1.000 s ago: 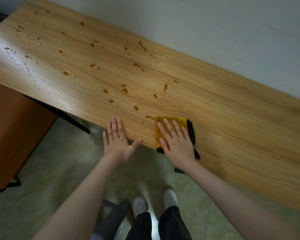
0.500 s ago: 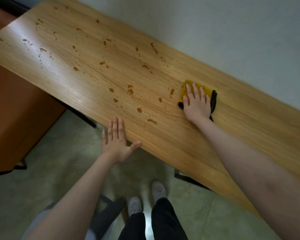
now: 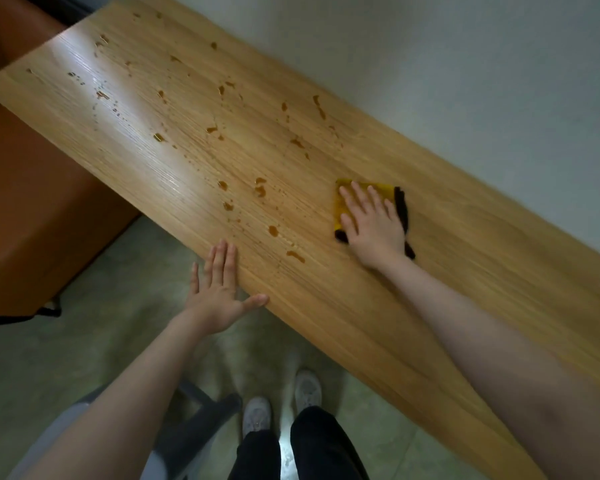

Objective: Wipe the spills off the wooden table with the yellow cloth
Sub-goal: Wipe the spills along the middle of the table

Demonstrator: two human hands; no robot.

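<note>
A folded yellow cloth (image 3: 383,190) with a black edge lies on the wooden table (image 3: 465,258), right of middle. My right hand (image 3: 373,225) presses flat on it, fingers straight and spread, covering most of it. Brown spills (image 3: 260,187) dot the tabletop to the left of the cloth, from the near edge out to the far left end. My left hand (image 3: 217,292) rests flat at the table's near edge, thumb out along the edge, holding nothing.
A pale wall (image 3: 465,64) runs along the table's far side. An orange-brown cabinet (image 3: 32,209) stands at the left, below the table end. On the floor near my feet is a dark chair frame (image 3: 201,420).
My right hand first pushed the cloth away from the near edge towards the wall, and has now drawn it back a little towards me. The left hand stayed at the edge.
</note>
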